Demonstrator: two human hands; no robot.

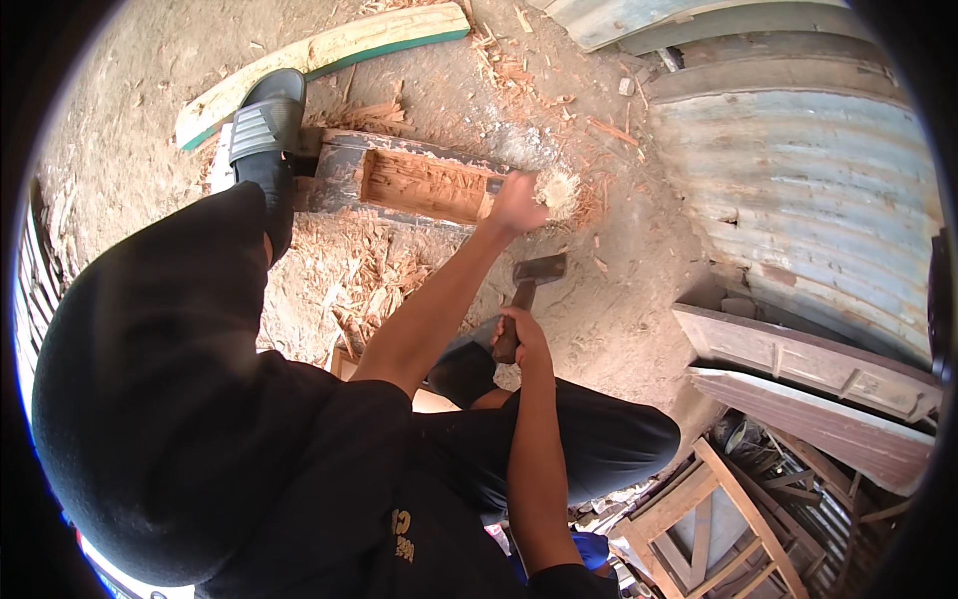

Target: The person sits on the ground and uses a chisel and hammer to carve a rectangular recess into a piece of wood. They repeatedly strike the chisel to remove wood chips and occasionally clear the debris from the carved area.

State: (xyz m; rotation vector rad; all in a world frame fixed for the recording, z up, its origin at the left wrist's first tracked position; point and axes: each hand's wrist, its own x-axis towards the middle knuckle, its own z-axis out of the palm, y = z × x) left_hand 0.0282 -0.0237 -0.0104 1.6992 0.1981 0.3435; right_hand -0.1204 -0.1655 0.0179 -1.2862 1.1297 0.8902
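Note:
My left hand [517,205] is closed around a chisel, whose pale wooden handle end [557,192] is frayed into a round brush. The hand hides its blade. It stands at the right end of a long rectangular hollow [424,186] cut into a weathered wooden beam [339,155]. Nearer to me, my right hand [523,337] grips the dark wooden handle of a hammer. The hammer's heavy metal head [540,269] is up off the beam, right of my left forearm.
My sandalled foot [264,125] is at the beam's left end. Wood chips [364,275] litter the dirt floor. Beyond lies a pale plank with a green edge [329,55]. Corrugated metal sheets [798,200], panelled boards [808,359] and a wooden frame [714,519] stand on the right.

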